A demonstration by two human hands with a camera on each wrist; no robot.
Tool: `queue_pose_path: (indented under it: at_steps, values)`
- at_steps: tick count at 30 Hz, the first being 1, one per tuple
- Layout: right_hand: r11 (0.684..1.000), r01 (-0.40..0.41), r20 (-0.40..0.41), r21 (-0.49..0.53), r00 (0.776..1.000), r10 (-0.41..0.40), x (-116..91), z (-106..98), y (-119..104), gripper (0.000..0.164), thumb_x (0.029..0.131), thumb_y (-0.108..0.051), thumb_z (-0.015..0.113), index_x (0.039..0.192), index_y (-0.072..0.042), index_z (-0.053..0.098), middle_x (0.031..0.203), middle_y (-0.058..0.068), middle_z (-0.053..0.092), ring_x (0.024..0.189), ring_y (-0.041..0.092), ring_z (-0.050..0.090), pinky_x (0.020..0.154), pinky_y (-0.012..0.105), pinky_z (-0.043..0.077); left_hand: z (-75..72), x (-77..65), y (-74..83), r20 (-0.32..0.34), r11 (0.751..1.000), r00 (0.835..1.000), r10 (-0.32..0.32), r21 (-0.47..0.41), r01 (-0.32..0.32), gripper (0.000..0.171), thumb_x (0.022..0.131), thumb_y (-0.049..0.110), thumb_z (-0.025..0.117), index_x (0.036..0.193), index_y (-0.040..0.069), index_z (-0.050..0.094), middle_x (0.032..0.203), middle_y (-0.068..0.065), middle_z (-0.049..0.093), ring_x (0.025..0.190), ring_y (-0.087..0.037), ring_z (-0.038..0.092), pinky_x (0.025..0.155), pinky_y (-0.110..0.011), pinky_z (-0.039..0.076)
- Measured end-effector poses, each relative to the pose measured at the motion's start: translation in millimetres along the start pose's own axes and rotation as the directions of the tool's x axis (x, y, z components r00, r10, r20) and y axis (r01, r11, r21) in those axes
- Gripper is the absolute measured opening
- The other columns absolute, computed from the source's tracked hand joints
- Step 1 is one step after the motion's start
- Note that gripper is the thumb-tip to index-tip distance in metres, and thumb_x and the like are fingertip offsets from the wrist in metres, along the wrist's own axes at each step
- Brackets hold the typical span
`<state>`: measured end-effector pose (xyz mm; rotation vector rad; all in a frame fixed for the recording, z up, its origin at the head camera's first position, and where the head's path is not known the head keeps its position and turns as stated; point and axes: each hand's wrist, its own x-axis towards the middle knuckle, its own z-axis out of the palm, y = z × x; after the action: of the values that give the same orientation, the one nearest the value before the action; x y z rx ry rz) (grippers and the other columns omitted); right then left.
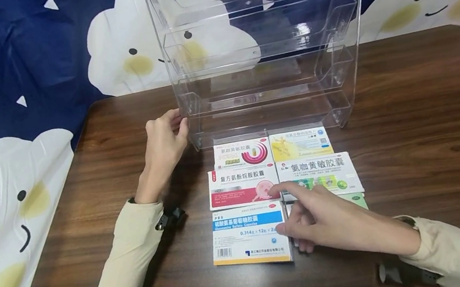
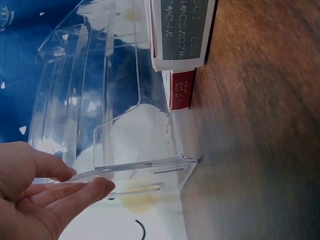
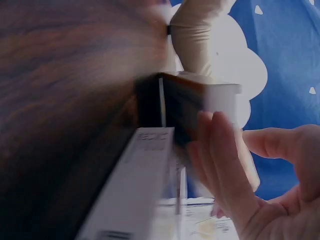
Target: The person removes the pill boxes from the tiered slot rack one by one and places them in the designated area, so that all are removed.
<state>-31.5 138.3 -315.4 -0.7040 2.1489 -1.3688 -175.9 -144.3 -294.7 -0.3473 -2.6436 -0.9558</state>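
Note:
My left hand [image 1: 166, 135] pinches the left side panel of a clear acrylic display rack [image 1: 261, 115], thumb on one face and fingers on the other in the left wrist view. Over the medicine boxes, my right hand [image 1: 320, 216] hovers with its index finger stretched out and holds nothing. Its thumb overlaps the right edge of the blue-and-white capsule box [image 1: 247, 238]; its index fingertip overlaps the red-and-white capsule box [image 1: 240, 186]. Beside that lies a white-and-green capsule box [image 1: 320, 165]. A green-cornered box [image 1: 357, 200] is mostly hidden under the right hand.
At the rack's foot lie a white box with pink rings [image 1: 236, 155] and a yellow-and-white box [image 1: 300, 144]. The boxes form two columns on the brown wooden table [image 1: 421, 137]. A dark blue cloth with clouds [image 1: 25, 44] hangs behind the table.

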Motion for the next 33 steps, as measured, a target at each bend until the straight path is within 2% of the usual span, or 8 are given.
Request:
queue_pose_path:
  at_steps: [3, 6, 10, 14, 19, 23, 25, 33]
  values:
    - [0.993, 0.068, -0.016, -0.092, 0.997, -0.07, -3.9, 0.4, -4.2, 0.046, 0.092, -0.026, 0.066, 0.132, -0.011, 0.048, 0.062, -0.013, 0.06, 0.047, 0.001, 0.057, 0.044, 0.021, 0.046, 0.2, 0.8, 1.0, 0.002, 1.0, 1.0, 0.003, -0.004, -0.003, 0.026, 0.09, -0.001, 0.057, 0.11, -0.018, 0.062, 0.103, -0.029, 0.067, 0.094, -0.035, 0.069, 0.082, -0.041, 0.057]
    - [0.945, 0.198, -0.014, -0.261, 0.978, -0.209, -7.2, 5.3, -10.5, 0.038, 0.092, -0.024, 0.067, 0.126, -0.011, 0.055, 0.072, -0.014, 0.06, 0.058, -0.005, 0.054, 0.05, 0.018, 0.048, 0.2, 1.9, 1.5, 0.001, 1.0, 1.0, 0.008, 0.0, -0.008, 0.026, 0.09, -0.001, 0.058, 0.109, -0.017, 0.063, 0.103, -0.029, 0.067, 0.094, -0.035, 0.069, 0.082, -0.04, 0.057]
    - [0.762, 0.396, 0.08, -0.513, 0.906, -0.416, -8.5, 19.5, -18.4, 0.028, 0.089, -0.019, 0.068, 0.115, -0.01, 0.062, 0.098, -0.01, 0.062, 0.087, 0.0, 0.057, 0.074, 0.02, 0.054, 0.1, 3.0, 1.1, -0.003, 1.0, 1.0, 0.005, 0.007, -0.005, 0.026, 0.09, -0.001, 0.057, 0.11, -0.018, 0.063, 0.104, -0.03, 0.067, 0.094, -0.036, 0.069, 0.082, -0.041, 0.057]
    - [0.531, 0.505, 0.208, -0.68, 0.828, -0.521, -4.4, 34.1, -22.0, 0.035, 0.084, -0.018, 0.073, 0.116, -0.007, 0.061, 0.115, 0.0, 0.063, 0.112, 0.013, 0.058, 0.092, 0.028, 0.051, -0.4, 2.8, 2.4, 0.0, 1.0, 1.0, -0.005, -0.007, 0.005, 0.027, 0.09, -0.001, 0.057, 0.111, -0.018, 0.062, 0.104, -0.03, 0.067, 0.095, -0.036, 0.069, 0.082, -0.041, 0.057]
    - [0.399, 0.468, 0.278, -0.788, 0.85, -0.448, -2.7, 45.0, -19.0, 0.043, 0.082, -0.012, 0.072, 0.124, -0.005, 0.061, 0.129, 0.007, 0.06, 0.125, 0.023, 0.053, 0.1, 0.032, 0.047, -0.6, 2.0, 4.0, 0.006, 1.0, 1.0, -0.005, -0.021, 0.005, 0.027, 0.09, -0.002, 0.057, 0.111, -0.018, 0.062, 0.104, -0.03, 0.066, 0.095, -0.037, 0.068, 0.082, -0.041, 0.057]
    - [0.333, 0.43, 0.3, -0.839, 0.877, -0.375, -4.9, 49.9, -13.5, 0.046, 0.083, -0.003, 0.068, 0.128, -0.008, 0.061, 0.136, 0.008, 0.056, 0.127, 0.024, 0.05, 0.101, 0.031, 0.047, -0.7, 1.2, 4.0, 0.009, 1.0, 1.0, -0.01, -0.02, 0.01, 0.027, 0.09, -0.002, 0.057, 0.112, -0.018, 0.061, 0.104, -0.031, 0.066, 0.095, -0.037, 0.068, 0.082, -0.041, 0.057]
    - [0.332, 0.421, 0.307, -0.844, 0.887, -0.345, -5.3, 51.5, -11.2, 0.046, 0.084, -0.004, 0.067, 0.129, -0.01, 0.061, 0.138, 0.008, 0.054, 0.129, 0.024, 0.048, 0.1, 0.031, 0.047, -0.5, 0.7, 3.9, 0.01, 1.0, 1.0, -0.012, -0.019, 0.012, 0.028, 0.09, -0.002, 0.057, 0.112, -0.018, 0.061, 0.104, -0.031, 0.066, 0.095, -0.037, 0.068, 0.082, -0.041, 0.057]
    - [0.397, 0.426, 0.322, -0.813, 0.897, -0.301, -6.1, 51.1, -11.5, 0.049, 0.084, -0.004, 0.069, 0.132, -0.012, 0.06, 0.14, 0.008, 0.052, 0.131, 0.026, 0.046, 0.097, 0.033, 0.05, 0.0, -1.7, 0.9, 0.012, 1.0, 1.0, -0.015, -0.002, 0.015, 0.027, 0.091, -0.001, 0.057, 0.112, -0.018, 0.061, 0.105, -0.031, 0.066, 0.096, -0.037, 0.068, 0.083, -0.042, 0.056]
